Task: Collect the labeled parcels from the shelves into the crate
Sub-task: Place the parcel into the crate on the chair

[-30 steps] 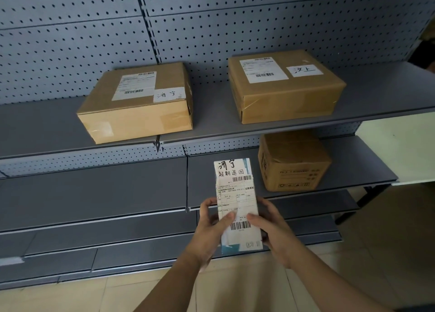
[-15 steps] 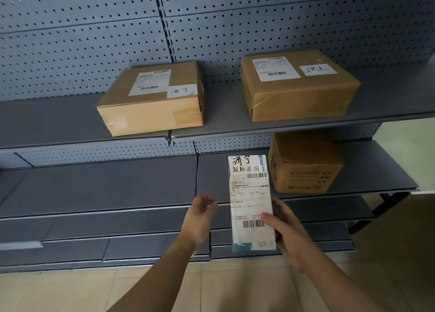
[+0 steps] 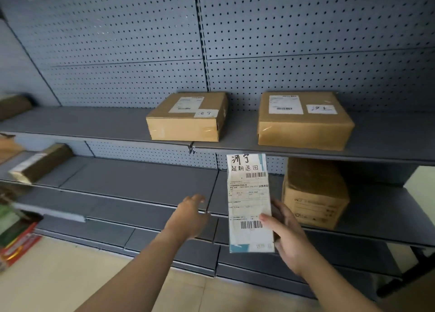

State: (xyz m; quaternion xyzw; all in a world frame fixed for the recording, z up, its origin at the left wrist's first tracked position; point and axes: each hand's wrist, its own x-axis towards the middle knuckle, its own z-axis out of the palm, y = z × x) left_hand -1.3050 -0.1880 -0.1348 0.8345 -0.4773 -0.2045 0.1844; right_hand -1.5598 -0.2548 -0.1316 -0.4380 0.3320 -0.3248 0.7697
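Observation:
My right hand [image 3: 286, 238] grips a tall white parcel [image 3: 249, 201] with barcodes and a handwritten label, upright in front of the shelves. My left hand [image 3: 189, 214] reaches forward beside it, fingers relaxed, holding nothing. On the upper shelf [image 3: 98, 123] lie two labeled brown boxes: a left box [image 3: 188, 117] and a right box [image 3: 303, 121]. A third brown box [image 3: 315, 194] stands on the middle shelf, behind and to the right of the held parcel. The crate is out of view.
Grey pegboard [image 3: 306, 41] backs the shelving. A dark parcel with a white label [image 3: 40, 162] lies on the middle shelf at far left. Colourful packaging [image 3: 16, 241] sits on the floor at the left. The floor is beige tile [image 3: 70, 276].
My left hand has let go of the white parcel and moved left and forward. The view has swung left and upward, showing more pegboard and the left shelves.

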